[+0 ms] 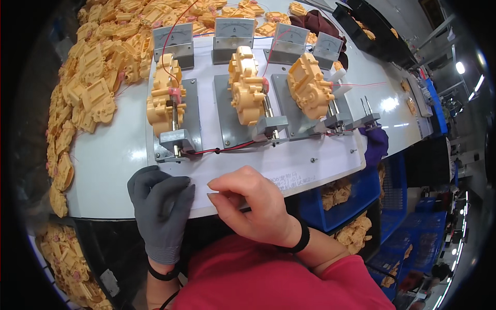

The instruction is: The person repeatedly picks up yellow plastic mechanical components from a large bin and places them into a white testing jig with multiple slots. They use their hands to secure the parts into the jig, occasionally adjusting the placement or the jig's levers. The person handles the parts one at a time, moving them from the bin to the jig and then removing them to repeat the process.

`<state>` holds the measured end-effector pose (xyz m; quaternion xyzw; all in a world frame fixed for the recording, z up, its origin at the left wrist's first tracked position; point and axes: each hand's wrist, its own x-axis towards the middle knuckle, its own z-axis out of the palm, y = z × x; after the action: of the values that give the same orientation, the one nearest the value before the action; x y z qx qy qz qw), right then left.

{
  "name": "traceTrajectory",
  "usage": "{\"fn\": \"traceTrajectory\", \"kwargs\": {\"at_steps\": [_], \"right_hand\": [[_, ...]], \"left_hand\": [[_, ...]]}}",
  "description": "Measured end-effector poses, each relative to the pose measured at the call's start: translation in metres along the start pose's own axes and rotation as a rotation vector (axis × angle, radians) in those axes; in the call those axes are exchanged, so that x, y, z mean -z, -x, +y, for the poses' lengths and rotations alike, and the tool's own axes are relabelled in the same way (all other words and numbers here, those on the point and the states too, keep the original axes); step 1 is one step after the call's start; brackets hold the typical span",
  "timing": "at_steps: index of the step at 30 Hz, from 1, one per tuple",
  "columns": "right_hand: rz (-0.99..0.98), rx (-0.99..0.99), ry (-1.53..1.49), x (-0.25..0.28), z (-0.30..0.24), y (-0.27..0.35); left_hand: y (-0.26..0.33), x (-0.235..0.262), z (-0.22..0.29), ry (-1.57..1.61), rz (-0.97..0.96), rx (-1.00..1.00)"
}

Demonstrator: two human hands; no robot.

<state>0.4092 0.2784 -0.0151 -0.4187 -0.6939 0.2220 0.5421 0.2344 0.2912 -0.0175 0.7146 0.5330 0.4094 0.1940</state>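
Observation:
My left hand (161,209), in a grey glove, is curled at the table's front edge; its bent fingers hide whatever may be in them. Just right of it is my bare right hand (253,204), with thumb and forefinger tips slightly apart and nothing visible between them. Beyond my hands, three yellow plastic gearbox-like housings stand in metal test fixtures: the left housing (166,98), the middle housing (247,88) and the right housing (311,88). Red wires run from their pink parts. A fourth fixture (368,120), at the right, carries two bare pins.
Four-sided analog meters (233,32) line the back of the fixtures. A big heap of yellow housings (93,77) covers the table's left and far side. Purple cloth (376,144) hangs at the right. Blue crates (336,201) with more housings stand below the table edge.

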Motion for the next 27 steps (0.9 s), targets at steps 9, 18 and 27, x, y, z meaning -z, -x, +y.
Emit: {"fn": "traceTrajectory", "kwargs": {"at_steps": [9,18,27], "right_hand": [[0.028,0.028,0.014,0.001,0.002,-0.001],[0.003,-0.011,-0.016,-0.001,-0.001,-0.002],[0.052,0.026,-0.038,0.0,0.001,-0.005]], "left_hand": [[-0.001,0.001,0.001,0.014,-0.025,-0.002],[0.002,0.004,-0.003,0.018,-0.022,-0.011],[0.011,-0.001,-0.019,0.119,-0.021,0.144]]}}
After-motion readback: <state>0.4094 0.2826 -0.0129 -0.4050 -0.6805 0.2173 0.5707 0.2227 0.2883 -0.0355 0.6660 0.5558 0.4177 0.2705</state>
